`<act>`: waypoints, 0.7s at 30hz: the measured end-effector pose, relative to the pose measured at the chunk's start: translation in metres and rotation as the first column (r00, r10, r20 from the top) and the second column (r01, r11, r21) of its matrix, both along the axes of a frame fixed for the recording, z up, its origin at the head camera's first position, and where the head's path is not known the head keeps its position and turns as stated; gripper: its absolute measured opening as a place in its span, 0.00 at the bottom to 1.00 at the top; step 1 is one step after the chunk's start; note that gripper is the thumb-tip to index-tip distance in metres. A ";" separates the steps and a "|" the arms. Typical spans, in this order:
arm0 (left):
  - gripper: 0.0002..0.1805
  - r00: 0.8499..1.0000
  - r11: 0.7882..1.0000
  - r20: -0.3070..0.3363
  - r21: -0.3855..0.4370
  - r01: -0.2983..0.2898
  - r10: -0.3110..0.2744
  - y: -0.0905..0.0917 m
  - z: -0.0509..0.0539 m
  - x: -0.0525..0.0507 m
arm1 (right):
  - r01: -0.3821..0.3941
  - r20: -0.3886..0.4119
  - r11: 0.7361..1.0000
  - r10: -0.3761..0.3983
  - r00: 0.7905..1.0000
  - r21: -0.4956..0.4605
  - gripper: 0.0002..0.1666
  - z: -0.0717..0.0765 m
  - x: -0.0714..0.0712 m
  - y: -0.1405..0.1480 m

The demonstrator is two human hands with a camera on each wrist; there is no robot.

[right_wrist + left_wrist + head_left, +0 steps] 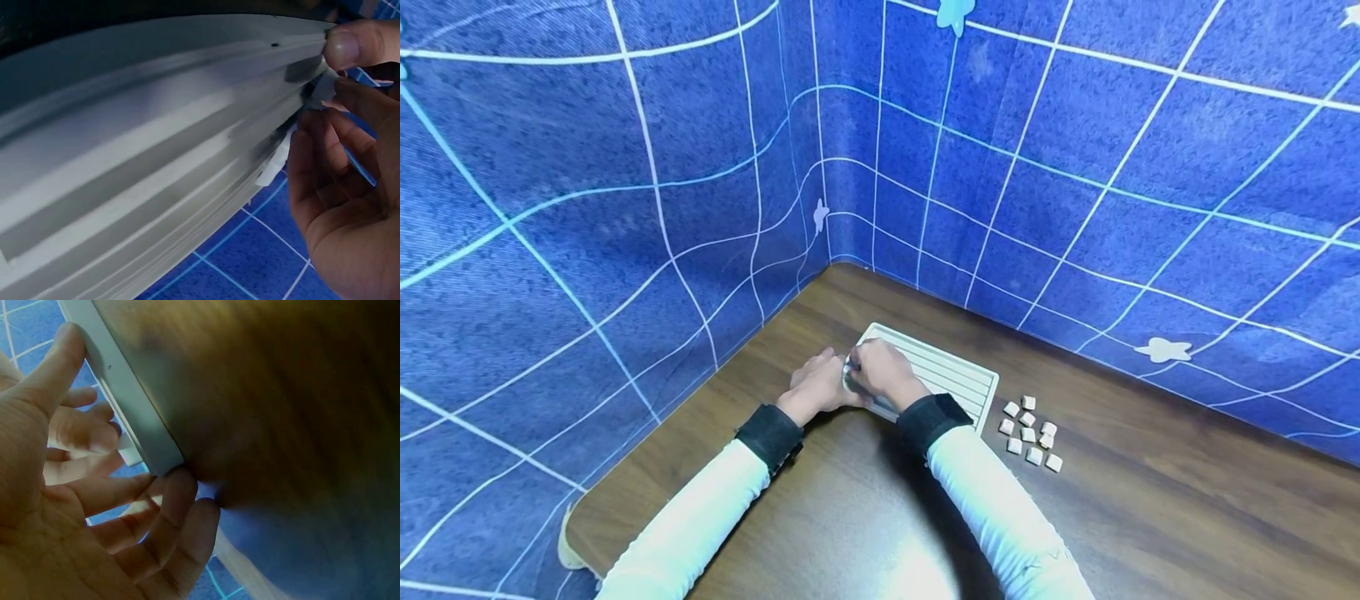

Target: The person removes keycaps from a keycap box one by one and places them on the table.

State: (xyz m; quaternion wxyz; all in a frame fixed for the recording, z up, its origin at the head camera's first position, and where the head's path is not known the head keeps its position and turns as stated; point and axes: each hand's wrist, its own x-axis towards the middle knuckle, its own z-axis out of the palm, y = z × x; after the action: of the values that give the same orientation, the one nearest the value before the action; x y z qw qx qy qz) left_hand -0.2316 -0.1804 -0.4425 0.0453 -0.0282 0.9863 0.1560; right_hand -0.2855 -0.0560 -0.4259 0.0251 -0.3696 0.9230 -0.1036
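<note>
A pale ridged tray (953, 372) lies at an angle on the table. At its near left corner the left hand (820, 385) grips it. In the left wrist view the thumb lies along the tray's side wall (119, 375), with curled fingers at the corner. Over the tray's left end, the right hand (883, 368) is bent down. Its fingertips pinch a small white tile (325, 85) in the right wrist view, partly hidden by the fingers. Another white piece (275, 165) sits by the tray's edge.
Several small whitish tiles (1027, 435) lie loosely on the wooden table (820, 508) to the right of the tray. Blue curtains with white grid lines (1000, 150) stand behind and left of the table. The table's rounded left corner (576, 521) is near the left arm.
</note>
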 end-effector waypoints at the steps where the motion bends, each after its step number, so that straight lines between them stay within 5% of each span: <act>1: 0.40 1.000 1.000 0.005 0.001 -0.005 0.005 0.000 0.000 0.001 | -0.001 -0.001 1.000 0.001 1.000 0.001 0.07 -0.001 0.000 0.000; 21: 0.41 0.999 0.999 0.034 -0.001 -0.034 0.034 0.001 0.001 0.001 | 0.068 0.012 0.997 -0.068 0.998 0.044 0.09 -0.005 0.002 -0.009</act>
State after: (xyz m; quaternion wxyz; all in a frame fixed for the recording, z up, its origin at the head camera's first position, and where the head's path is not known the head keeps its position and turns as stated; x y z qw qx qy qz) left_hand -0.2311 -0.1794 -0.4410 0.0596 -0.0476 0.9848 0.1563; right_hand -0.2838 -0.0654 -0.4305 0.0359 -0.3367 0.9369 -0.0867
